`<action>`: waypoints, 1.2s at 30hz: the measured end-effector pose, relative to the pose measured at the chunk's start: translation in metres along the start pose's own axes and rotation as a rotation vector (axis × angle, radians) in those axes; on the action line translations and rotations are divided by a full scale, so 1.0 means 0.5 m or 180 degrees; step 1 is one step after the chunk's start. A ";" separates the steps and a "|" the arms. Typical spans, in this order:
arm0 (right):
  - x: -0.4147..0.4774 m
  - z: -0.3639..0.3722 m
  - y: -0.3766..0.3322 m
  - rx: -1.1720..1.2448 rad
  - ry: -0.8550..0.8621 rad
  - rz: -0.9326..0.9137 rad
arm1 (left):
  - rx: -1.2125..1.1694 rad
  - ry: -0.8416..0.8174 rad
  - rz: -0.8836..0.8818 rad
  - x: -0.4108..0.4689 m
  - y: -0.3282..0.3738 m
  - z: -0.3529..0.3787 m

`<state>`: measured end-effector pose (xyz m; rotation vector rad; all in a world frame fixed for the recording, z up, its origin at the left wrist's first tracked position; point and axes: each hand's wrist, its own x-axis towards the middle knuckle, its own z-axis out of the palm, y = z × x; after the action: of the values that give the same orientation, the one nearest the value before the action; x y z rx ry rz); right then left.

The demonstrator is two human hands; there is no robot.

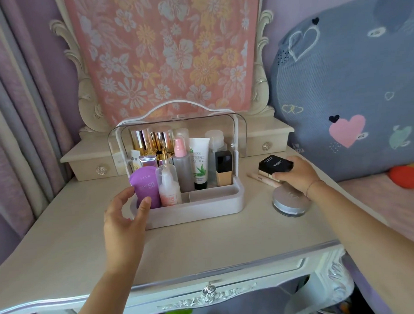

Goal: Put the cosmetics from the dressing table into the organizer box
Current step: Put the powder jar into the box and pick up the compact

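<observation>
Cream-white tabletop (216, 245) carries the organizer box (198, 207), crowded with bottles; only its near-right compartments look bare. We judge the risk lies there: squeezing another piece in could topple the purple tube (145, 187). Our left hand (125, 220) hovers at that tube, fingers spread, holding nothing. Our right hand (295, 175) curls its fingers over the black case (273, 165), right of the box, beside the round jar (289, 203) and pencil (260, 179).

Pale lilac plastic organizer box (203, 205), clear lid raised, holds upright bottles; black square compact (273, 165), beige pencil (260, 179) and round silver jar (289, 204) sit just right.
</observation>
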<state>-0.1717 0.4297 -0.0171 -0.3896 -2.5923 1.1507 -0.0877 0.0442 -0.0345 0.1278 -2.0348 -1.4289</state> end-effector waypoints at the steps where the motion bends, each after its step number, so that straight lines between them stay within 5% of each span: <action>1: -0.002 -0.002 -0.002 0.0001 -0.0067 0.0005 | -0.0008 0.0016 0.0007 -0.001 -0.001 0.002; 12: -0.170 -0.028 0.037 0.0016 -0.0354 -0.0111 | 0.0089 0.0431 0.0294 -0.029 0.015 0.013; 19: -0.227 -0.017 0.010 0.0177 -0.0097 -0.0324 | -0.0125 0.0112 0.0830 -0.087 0.095 0.059; 22: -0.280 0.008 -0.044 0.0605 -0.0120 -0.0880 | -0.0427 -0.0825 0.0497 -0.114 0.126 0.093; 26: -0.316 0.070 -0.119 0.0833 -0.0251 -0.1415 | -0.1079 -0.1921 -0.0691 -0.122 0.156 0.145; 30: -0.301 0.088 -0.167 0.0708 -0.0576 -0.1634 | -0.1460 -0.1937 -0.1181 -0.092 0.149 0.149; 36: -0.214 0.065 -0.213 0.0930 -0.1180 -0.1280 | -0.1611 -0.1584 -0.0857 -0.053 0.141 0.142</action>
<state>-0.0984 0.3012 0.0271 0.4271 -2.5587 1.5223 -0.0866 0.1417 0.0009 -0.1960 -1.9986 -2.2846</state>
